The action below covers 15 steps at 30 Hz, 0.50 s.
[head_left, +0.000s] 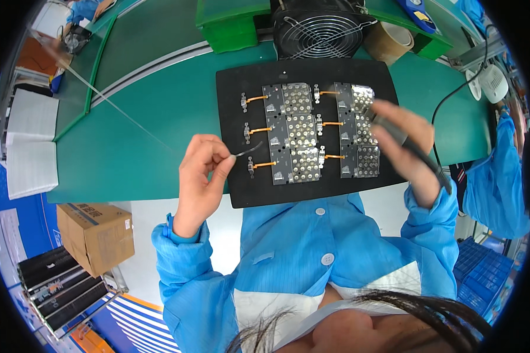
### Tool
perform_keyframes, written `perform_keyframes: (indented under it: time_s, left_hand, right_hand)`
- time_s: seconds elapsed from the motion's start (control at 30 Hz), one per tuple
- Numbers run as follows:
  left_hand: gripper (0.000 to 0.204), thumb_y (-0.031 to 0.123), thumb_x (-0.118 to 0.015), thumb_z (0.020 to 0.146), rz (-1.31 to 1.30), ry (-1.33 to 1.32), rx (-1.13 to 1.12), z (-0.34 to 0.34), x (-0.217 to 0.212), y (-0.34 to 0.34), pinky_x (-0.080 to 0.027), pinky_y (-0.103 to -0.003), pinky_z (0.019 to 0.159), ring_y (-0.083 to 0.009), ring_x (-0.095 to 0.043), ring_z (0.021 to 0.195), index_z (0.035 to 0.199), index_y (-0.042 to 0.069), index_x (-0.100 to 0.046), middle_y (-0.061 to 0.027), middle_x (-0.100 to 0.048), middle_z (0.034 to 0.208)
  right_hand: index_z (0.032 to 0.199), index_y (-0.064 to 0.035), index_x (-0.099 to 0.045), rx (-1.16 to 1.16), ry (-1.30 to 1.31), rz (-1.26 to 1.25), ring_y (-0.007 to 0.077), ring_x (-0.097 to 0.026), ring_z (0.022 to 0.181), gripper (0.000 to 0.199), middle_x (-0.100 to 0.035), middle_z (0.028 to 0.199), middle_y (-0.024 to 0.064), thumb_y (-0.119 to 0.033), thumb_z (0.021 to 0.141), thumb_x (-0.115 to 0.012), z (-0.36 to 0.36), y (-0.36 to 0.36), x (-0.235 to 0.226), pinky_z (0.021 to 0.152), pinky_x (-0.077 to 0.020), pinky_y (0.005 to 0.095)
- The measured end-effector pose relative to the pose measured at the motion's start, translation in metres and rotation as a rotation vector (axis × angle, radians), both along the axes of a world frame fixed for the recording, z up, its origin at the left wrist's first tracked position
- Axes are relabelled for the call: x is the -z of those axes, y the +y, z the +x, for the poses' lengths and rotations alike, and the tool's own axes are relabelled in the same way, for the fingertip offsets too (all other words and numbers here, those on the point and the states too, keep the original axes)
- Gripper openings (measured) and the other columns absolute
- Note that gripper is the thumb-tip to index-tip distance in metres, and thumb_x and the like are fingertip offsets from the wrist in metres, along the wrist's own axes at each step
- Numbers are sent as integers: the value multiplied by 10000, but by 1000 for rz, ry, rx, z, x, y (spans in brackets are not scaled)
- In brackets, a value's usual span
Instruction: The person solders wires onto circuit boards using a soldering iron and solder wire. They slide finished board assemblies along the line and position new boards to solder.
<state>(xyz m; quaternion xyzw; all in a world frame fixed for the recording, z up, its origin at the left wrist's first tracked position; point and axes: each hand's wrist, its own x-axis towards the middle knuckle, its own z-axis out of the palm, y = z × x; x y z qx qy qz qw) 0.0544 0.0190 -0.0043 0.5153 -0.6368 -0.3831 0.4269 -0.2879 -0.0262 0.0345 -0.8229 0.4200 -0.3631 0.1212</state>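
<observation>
Pinched between the thumb and fingertips of my left hand is a thin solder wire, its dark curved end pointing at the left column of boards. My right hand is closed around a soldering iron with a dark handle and black cord; motion smears both. The iron is over the right column, and its tip is too blurred to place. Several black circuit boards with rows of round metallic spots lie in two columns on a black mat. Orange flex strips join them to small metal connectors at their left.
Behind the mat stand a black fan with a wire guard, a brown tape roll and a green box. The table is green. A carton sits lower left. A co-worker's blue sleeve shows at right.
</observation>
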Motion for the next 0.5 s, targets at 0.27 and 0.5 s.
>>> perform_keyframes:
  time_s: [0.27, 0.5]
  left_hand:
    - [130, -109, -647, 758, -111, -235, 161, -6, -15, 9, -448, -295, 646, -200, -553, 795, 833, -6, -625, -80, -537, 939]
    - [120, -101, -648, 760, -82, -179, 127, -8, -13, 10, -451, -299, 643, -206, -562, 806, 833, -10, -621, -81, -538, 933]
  right_hand:
    - [963, 31, -687, -405, -132, 84, 213, -610, 490, 293, -626, 616, 104, -123, 729, -773, 47, 22, 30, 452, -452, 293]
    - [969, 34, -688, -421, -124, 87, 211, -638, 518, 290, -650, 646, 114, -121, 738, -770, 50, 22, 38, 457, -465, 285]
